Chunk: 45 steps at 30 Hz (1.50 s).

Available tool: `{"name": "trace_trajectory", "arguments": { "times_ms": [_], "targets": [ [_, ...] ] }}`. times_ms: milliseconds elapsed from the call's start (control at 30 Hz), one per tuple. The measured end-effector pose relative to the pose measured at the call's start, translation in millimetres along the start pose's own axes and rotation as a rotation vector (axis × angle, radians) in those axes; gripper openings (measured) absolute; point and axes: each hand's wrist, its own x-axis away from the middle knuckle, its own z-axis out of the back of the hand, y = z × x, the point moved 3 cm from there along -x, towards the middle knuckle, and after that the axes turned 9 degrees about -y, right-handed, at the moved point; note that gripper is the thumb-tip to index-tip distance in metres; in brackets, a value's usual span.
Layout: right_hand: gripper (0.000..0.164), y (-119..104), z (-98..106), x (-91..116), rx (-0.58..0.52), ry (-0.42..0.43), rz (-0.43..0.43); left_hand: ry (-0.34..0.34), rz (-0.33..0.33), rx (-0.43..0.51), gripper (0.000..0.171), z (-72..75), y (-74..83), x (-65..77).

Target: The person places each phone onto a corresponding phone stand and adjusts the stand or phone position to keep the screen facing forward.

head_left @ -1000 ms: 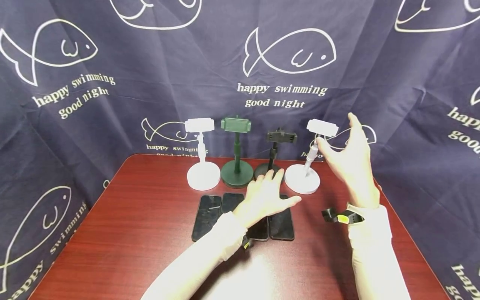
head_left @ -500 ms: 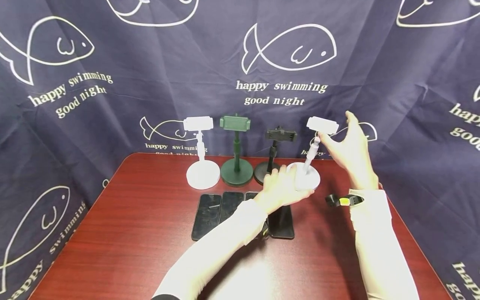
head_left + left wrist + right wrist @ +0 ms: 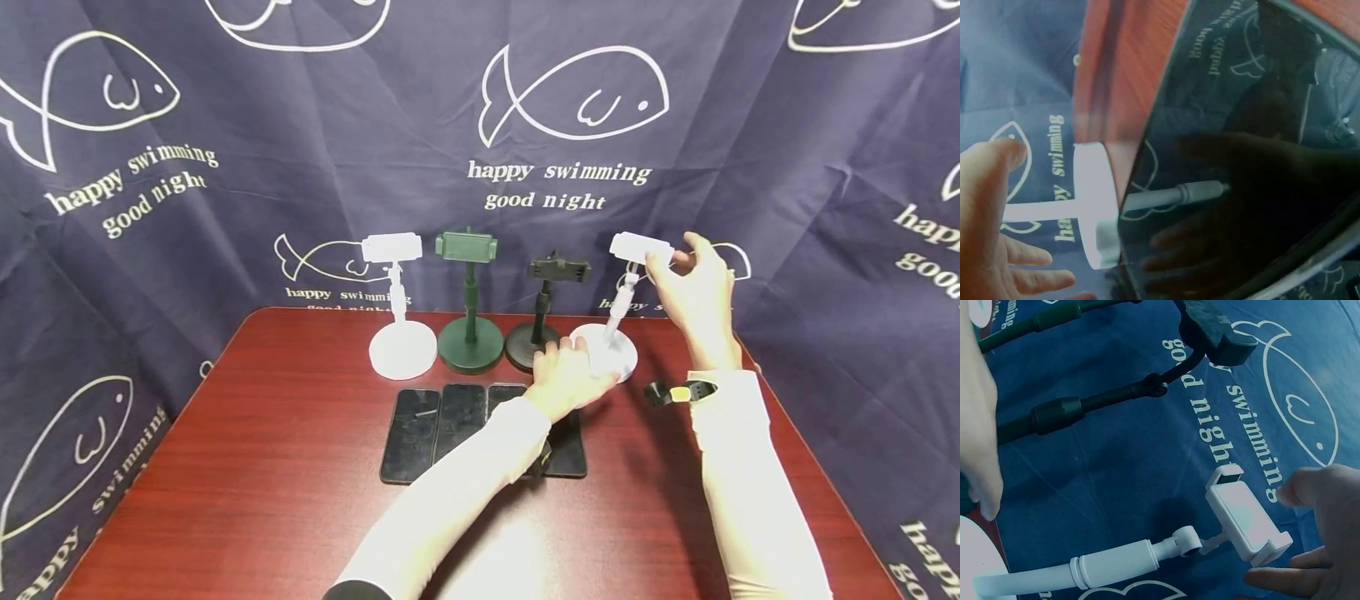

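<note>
The right-hand white phone stand (image 3: 621, 312) has a round base and a clamp (image 3: 1244, 519) on top. At its base, my left hand (image 3: 566, 375) reaches in with spread fingers. The left wrist view shows the left thumb and fingers (image 3: 1029, 281) around the stand's post side, beside the base (image 3: 1094, 206). My right hand (image 3: 697, 287) is at the right end of the clamp. In the right wrist view its thumb (image 3: 1300, 487) stands apart from the clamp, and its fingers reach just past the clamp's lower end.
Left of this stand are a black phone stand (image 3: 542, 308), a green one (image 3: 470, 304) and another white one (image 3: 397, 308). Several dark phones, one a black phone (image 3: 411, 433), lie in a row in front, partly under the left arm. A printed cloth (image 3: 360, 150) hangs behind.
My left hand has moved right, from in front of the black stand to the right-hand white stand's base. My right hand has come closer to the clamp, with its thumb and fingers drawing nearer together.
</note>
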Motion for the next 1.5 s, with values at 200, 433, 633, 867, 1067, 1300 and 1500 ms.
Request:
{"name": "trace_trajectory", "arguments": {
  "times_ms": [200, 433, 633, 867, 1067, 1300, 1500],
  "targets": [
    [0.046, -2, -6, -1, 0.005, 0.066, 0.101, -0.056, -0.034, -0.121, 0.086, -12.0, 2.5, 1.2],
    [0.037, -2, -9, -4, 0.0, 0.126, 0.125, -0.1, -0.028, -0.166, 0.08, -14.6, 3.7, 2.8],
    [0.032, -3, -8, -5, -0.002, 0.132, 0.091, -0.146, -0.053, -0.273, 0.075, -10.8, 7.3, 8.6],
    [0.029, -5, -6, -3, 0.038, 0.122, 0.102, -0.192, -0.09, -0.347, 0.078, -4.1, 6.6, 15.2],
    [0.03, -9, -6, -3, 0.042, 0.127, 0.161, -0.182, -0.104, -0.333, 0.075, -5.0, 2.9, 14.6],
    [0.031, -6, -6, -1, 0.066, 0.123, 0.149, -0.155, -0.143, -0.312, 0.067, -9.3, -2.2, 17.5],
    [0.032, -3, -5, 2, 0.071, 0.119, 0.123, -0.164, -0.158, -0.322, 0.069, -10.5, -4.4, 22.7]
  ]
}}
